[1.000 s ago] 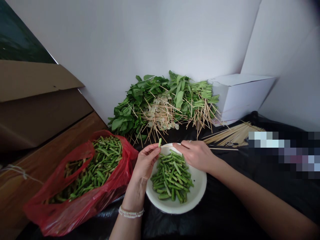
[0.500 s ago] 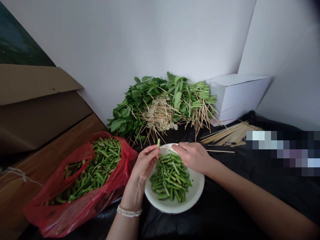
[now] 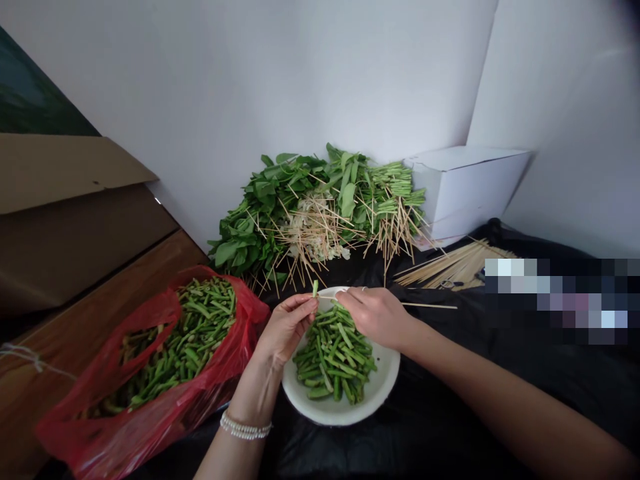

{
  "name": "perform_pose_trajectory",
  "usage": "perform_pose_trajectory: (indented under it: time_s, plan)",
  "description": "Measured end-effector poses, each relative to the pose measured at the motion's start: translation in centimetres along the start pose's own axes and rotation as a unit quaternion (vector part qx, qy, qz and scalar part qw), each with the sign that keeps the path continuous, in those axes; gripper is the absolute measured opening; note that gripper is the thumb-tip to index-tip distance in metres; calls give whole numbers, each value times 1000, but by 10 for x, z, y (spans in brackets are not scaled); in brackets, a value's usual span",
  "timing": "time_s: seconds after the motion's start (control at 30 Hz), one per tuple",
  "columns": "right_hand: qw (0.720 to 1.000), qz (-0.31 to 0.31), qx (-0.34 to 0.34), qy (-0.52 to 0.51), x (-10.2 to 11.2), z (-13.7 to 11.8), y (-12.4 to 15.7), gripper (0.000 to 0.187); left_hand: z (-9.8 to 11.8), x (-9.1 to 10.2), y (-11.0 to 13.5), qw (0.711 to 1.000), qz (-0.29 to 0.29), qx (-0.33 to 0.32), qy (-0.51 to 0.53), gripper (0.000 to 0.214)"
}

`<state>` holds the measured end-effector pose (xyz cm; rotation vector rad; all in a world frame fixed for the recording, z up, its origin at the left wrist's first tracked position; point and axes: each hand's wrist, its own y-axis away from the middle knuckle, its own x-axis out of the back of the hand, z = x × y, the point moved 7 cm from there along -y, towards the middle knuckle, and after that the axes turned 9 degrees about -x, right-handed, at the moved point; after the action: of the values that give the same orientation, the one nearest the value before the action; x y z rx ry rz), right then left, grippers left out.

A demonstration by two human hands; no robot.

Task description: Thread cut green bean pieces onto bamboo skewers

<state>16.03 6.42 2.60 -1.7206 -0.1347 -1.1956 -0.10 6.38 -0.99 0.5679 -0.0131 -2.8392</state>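
Observation:
My left hand (image 3: 285, 325) pinches a short green bean piece (image 3: 315, 288) upright above the far rim of a white bowl (image 3: 345, 408). The bowl holds several cut green bean pieces (image 3: 334, 353). My right hand (image 3: 376, 313) is closed on a thin bamboo skewer (image 3: 430, 306) whose free end points right; its tip is close to the bean piece. A pearl bracelet (image 3: 244, 429) circles my left wrist. Both hands hover over the bowl's back edge.
A red plastic bag (image 3: 150, 420) full of green beans lies at the left. Skewered leafy greens (image 3: 310, 207) are piled against the wall. A white box (image 3: 465, 187) and loose bamboo skewers (image 3: 450, 267) sit at the right on black sheeting (image 3: 450, 413). Brown cardboard (image 3: 65, 213) stands at the left.
My hands have drawn slightly closer together over the bowl, the right one sliding left with the skewer toward the bean piece. The view has drifted a little to the right.

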Motion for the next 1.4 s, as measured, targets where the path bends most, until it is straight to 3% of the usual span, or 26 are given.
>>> perform_pose_trajectory:
  time_s: [0.2,0.3,0.37,0.43,0.57,0.67,0.73,0.77,0.83,1.03,1.1,1.2,1.4]
  plan:
    - [1000,-8,7,-28,-2,-4,-1,15,-10,-19,6,995,-61,1,-73,27]
    - [999,19,-5,-25,5,3,-3,16,-12,-23,8,971,-129,-39,-197,23]
    - [999,43,-21,-14,11,11,-5,18,-11,-26,12,914,-198,-100,-339,20]
    - [998,61,-33,-8,15,17,-6,18,-8,-32,18,828,-254,-175,-468,20]
    - [998,61,-28,4,14,19,-6,19,-4,-49,28,682,-312,-274,-602,34]
    - [998,49,-24,10,11,18,-6,16,-3,-61,30,602,-316,-304,-668,25]
    - [998,46,-32,13,10,20,-6,16,-2,-65,30,581,-314,-313,-682,14]
    - [998,46,-37,15,10,22,-7,17,-2,-65,30,588,-314,-314,-676,10]
    - [998,47,-47,17,12,25,-7,17,0,-61,29,632,-304,-308,-643,7]
    - [997,45,-63,-3,17,30,-7,19,6,-10,9,875,-139,-204,-418,11]
    - [997,43,-58,-10,18,26,-7,21,5,4,5,933,-85,-170,-306,19]
    - [998,40,-37,-19,18,19,-7,22,3,14,2,977,-37,-130,-163,28]
    - [999,28,-12,-21,15,11,-6,22,5,17,2,994,-8,-102,-40,31]
